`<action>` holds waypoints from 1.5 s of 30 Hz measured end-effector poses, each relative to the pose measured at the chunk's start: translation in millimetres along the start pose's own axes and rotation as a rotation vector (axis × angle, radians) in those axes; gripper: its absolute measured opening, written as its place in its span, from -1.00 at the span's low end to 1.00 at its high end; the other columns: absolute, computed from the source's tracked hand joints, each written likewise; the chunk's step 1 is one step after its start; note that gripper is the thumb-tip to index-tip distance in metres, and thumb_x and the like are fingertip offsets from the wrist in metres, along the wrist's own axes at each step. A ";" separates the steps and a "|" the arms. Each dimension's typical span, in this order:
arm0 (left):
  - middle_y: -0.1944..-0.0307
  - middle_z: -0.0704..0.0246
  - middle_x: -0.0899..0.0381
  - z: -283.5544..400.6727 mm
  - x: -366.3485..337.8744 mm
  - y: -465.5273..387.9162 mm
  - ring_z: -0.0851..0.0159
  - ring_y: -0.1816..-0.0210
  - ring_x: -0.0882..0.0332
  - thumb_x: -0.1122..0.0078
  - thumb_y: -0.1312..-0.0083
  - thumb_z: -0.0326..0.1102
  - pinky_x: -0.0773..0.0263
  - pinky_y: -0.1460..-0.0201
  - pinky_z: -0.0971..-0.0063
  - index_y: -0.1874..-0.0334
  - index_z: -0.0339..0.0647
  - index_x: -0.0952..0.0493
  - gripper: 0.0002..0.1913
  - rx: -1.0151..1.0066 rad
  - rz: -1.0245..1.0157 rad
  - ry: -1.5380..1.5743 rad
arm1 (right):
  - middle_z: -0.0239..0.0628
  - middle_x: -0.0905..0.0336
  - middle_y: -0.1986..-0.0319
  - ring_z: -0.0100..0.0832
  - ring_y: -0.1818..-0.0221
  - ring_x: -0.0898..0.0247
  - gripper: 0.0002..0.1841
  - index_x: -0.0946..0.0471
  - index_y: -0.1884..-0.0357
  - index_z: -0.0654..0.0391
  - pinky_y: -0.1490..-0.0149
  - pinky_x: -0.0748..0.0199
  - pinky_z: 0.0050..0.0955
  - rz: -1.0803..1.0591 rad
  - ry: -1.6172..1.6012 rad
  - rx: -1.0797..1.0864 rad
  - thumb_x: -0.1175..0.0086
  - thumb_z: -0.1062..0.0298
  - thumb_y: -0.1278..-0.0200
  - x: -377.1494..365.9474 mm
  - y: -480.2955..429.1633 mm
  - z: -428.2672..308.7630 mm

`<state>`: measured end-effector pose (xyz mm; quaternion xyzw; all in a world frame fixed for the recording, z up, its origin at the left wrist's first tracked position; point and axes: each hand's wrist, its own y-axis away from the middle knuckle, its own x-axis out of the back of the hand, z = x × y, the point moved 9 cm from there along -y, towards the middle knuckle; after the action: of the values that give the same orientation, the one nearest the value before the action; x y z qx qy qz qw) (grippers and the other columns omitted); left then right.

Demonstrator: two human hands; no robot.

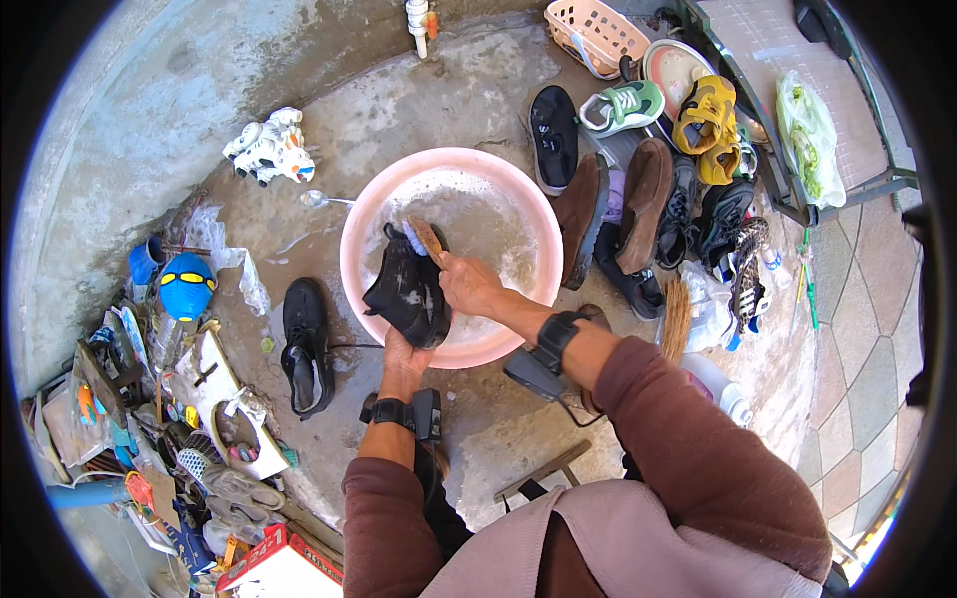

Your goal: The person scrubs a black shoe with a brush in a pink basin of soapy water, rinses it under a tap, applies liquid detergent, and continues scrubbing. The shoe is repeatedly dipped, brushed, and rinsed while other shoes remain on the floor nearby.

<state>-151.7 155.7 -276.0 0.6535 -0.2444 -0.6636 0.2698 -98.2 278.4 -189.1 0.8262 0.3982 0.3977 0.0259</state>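
Note:
My left hand (406, 357) grips a wet black ankle-high shoe (407, 288) from below, at its lower end. The shoe is held over a pink plastic basin (549, 239) that holds cloudy, sudsy water (493, 205). In my right hand (469, 284) is a wooden-backed scrub brush (425, 238). Its pale bristles rest against the upper part of the shoe. My right fingers hide part of the brush handle. A black shoe (306, 347) lies on the wet concrete just left of the basin.
Right of the basin lie several shoes, among them a brown slip-on (644, 202), a green sneaker (624, 107) and yellow shoes (706, 123). A metal spoon (315, 198) and a toy robot (273, 147) lie upper left. Clutter (224, 478) lines the lower left. A tap (419, 26) is ahead.

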 end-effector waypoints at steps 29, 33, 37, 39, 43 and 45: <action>-0.06 0.17 -0.45 70.0 26.2 38.7 0.11 -0.01 -0.46 0.10 -0.32 0.01 -0.36 -0.03 0.10 -0.16 -0.23 -0.33 -0.49 -0.058 0.472 -0.874 | -0.01 -0.41 0.59 -0.01 0.56 -0.38 -0.43 -0.13 -0.27 0.13 0.43 -0.33 -0.16 -0.153 0.120 0.222 0.10 0.38 -0.17 -16.2 84.0 14.8; 0.01 0.11 -0.50 122.5 -43.5 46.9 0.10 0.04 -0.47 0.02 -0.22 0.15 -0.33 0.00 0.28 -0.08 -0.32 -0.39 -0.37 -0.547 0.345 -1.634 | 0.03 -0.44 0.58 0.00 0.51 -0.41 -0.50 -0.24 -0.19 0.22 0.35 -0.38 -0.13 -0.089 0.107 0.276 0.16 0.30 -0.18 -23.8 84.4 10.3; 0.11 0.02 -0.51 107.5 -95.9 50.2 -0.01 0.04 -0.48 -0.22 0.00 0.15 -0.35 -0.04 0.28 -0.09 -0.34 -0.38 -0.26 -0.529 0.173 -2.222 | 0.00 -0.45 0.61 -0.03 0.51 -0.43 -0.53 -0.29 -0.16 0.23 0.35 -0.40 -0.15 -0.303 0.226 0.303 0.15 0.31 -0.18 -37.9 88.0 12.1; 0.03 0.02 -0.45 82.1 -103.7 41.7 -0.08 0.03 -0.44 -0.26 0.09 0.10 -0.36 -0.07 0.27 -0.14 -0.32 -0.32 -0.20 -0.461 0.141 -2.489 | 0.01 -0.44 0.59 -0.05 0.51 -0.44 -0.56 -0.36 -0.12 0.21 0.38 -0.41 -0.16 -0.286 0.145 0.264 0.11 0.33 -0.18 -23.8 86.0 16.0; 0.05 0.02 -0.45 84.8 -99.5 41.2 -0.11 0.04 -0.43 -0.09 0.06 -0.30 -0.37 -0.04 0.28 -0.15 -0.22 -0.34 -0.40 -0.483 0.206 -2.466 | 0.03 -0.49 0.58 -0.07 0.48 -0.47 -0.60 -0.39 -0.08 0.17 0.29 -0.44 -0.20 -0.223 0.089 0.048 0.21 0.25 -0.24 31.8 69.4 52.7; 0.06 -0.01 -0.46 92.9 -95.5 47.8 -0.10 0.04 -0.44 -0.03 0.06 -0.42 -0.36 -0.04 0.27 -0.14 -0.19 -0.35 -0.42 -0.497 0.105 -2.304 | 0.04 -0.49 0.55 -0.10 0.46 -0.48 -0.57 -0.34 -0.13 0.19 0.27 -0.44 -0.21 -0.097 0.026 0.003 0.20 0.27 -0.23 57.3 61.8 62.9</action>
<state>-242.7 182.6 -170.9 -0.4125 -0.2344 -0.8795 0.0371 4.8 292.4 -173.3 0.8007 0.4386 0.4062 0.0390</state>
